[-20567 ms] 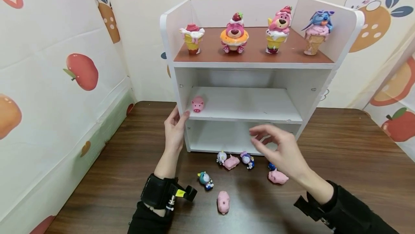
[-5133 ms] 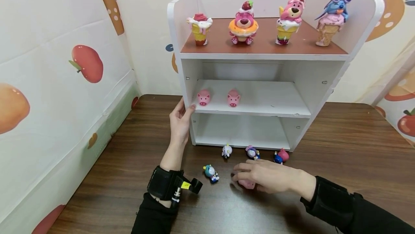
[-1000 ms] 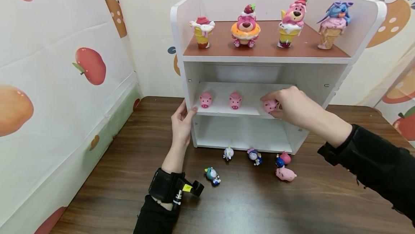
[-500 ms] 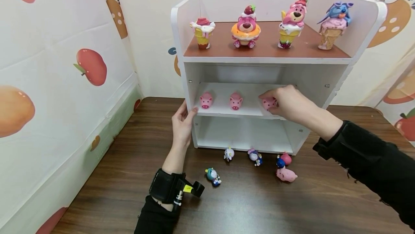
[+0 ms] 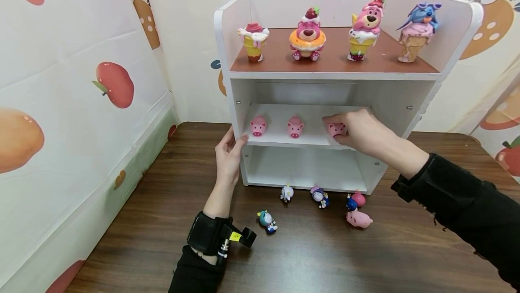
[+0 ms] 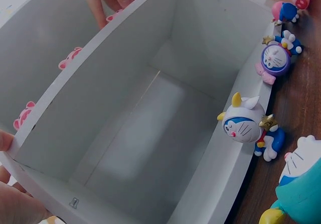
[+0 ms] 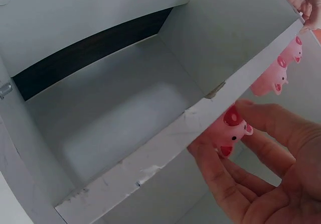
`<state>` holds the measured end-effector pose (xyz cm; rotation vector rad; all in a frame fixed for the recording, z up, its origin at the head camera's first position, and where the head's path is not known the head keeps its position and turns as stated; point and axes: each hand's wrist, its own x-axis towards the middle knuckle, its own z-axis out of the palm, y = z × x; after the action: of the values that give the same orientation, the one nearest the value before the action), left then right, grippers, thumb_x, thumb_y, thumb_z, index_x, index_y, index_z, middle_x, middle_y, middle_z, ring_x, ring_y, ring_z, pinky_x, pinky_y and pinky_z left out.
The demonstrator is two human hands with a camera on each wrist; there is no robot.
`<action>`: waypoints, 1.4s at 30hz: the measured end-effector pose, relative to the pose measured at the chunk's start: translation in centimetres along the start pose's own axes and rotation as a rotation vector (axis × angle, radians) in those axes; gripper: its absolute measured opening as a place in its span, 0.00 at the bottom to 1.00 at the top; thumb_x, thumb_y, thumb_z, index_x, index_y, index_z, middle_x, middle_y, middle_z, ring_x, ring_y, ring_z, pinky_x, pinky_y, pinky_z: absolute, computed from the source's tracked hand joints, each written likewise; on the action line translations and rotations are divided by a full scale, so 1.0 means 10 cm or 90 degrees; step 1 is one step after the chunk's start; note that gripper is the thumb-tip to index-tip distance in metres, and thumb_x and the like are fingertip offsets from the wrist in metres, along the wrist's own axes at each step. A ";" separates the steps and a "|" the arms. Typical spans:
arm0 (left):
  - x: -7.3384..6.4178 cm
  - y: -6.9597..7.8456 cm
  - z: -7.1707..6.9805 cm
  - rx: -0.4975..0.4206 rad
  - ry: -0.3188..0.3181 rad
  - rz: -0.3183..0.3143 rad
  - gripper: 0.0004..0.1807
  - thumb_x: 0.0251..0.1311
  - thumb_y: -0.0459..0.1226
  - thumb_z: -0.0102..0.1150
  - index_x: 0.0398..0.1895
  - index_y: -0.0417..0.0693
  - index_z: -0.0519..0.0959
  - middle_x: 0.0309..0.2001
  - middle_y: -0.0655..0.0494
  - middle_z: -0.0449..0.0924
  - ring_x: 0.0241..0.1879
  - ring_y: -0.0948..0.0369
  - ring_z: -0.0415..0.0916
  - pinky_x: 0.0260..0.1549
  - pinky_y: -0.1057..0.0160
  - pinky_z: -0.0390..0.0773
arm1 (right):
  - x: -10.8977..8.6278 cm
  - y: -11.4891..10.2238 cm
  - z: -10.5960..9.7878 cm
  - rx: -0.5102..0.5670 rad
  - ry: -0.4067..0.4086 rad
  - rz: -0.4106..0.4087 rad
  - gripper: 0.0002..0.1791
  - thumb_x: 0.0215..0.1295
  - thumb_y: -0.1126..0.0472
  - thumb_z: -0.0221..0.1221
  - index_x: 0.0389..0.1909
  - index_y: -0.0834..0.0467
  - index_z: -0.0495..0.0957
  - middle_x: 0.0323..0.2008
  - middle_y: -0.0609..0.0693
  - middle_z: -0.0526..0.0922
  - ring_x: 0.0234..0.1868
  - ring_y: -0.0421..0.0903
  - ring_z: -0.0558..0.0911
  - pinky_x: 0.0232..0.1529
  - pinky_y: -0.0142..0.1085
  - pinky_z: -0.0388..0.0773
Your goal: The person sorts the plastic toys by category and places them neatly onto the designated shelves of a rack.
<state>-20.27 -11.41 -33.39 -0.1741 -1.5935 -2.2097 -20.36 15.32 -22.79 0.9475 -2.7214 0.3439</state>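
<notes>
My right hand (image 5: pixel 367 132) pinches a small pink pig figurine (image 5: pixel 336 129) between thumb and fingers, at the right part of the middle board (image 5: pixel 317 110) of a white shelf unit (image 5: pixel 337 75). In the right wrist view that pig (image 7: pixel 231 127) sits at the board's front edge, snout toward the camera. Two more pigs, a left one (image 5: pixel 257 126) and a middle one (image 5: pixel 295 127), stand on the same board, facing front. My left hand (image 5: pixel 229 156) grips the unit's left side panel, thumb on its front edge and the other fingers along the outside.
Four-legged pink pig (image 5: pixel 359 219) lies on the table near a blue-and-pink figurine (image 5: pixel 355 200). Other small figurines lie before the unit: a white one (image 5: pixel 286 193), a purple-blue one (image 5: pixel 319 197) and a teal one (image 5: pixel 266 221). Bear and ice-cream figures (image 5: pixel 307 35) line the top.
Earlier a single pig, then two, stood on the middle board. My right hand has brought a third up from the table and shifted it slightly left. The left hand keeps its grip.
</notes>
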 end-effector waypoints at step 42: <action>0.00 0.01 0.01 -0.003 0.006 -0.012 0.26 0.55 0.25 0.51 0.59 0.32 0.62 0.58 0.40 0.63 0.56 0.54 0.64 0.52 0.63 0.66 | -1.11 -0.33 0.47 -0.026 0.096 0.039 0.12 0.39 0.65 0.65 0.21 0.48 0.72 0.20 0.36 0.67 0.18 0.34 0.66 0.15 0.31 0.64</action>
<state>-20.18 -11.36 -33.24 -0.1508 -1.5910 -2.2253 -10.52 17.81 -30.12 0.7948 -2.6135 0.3554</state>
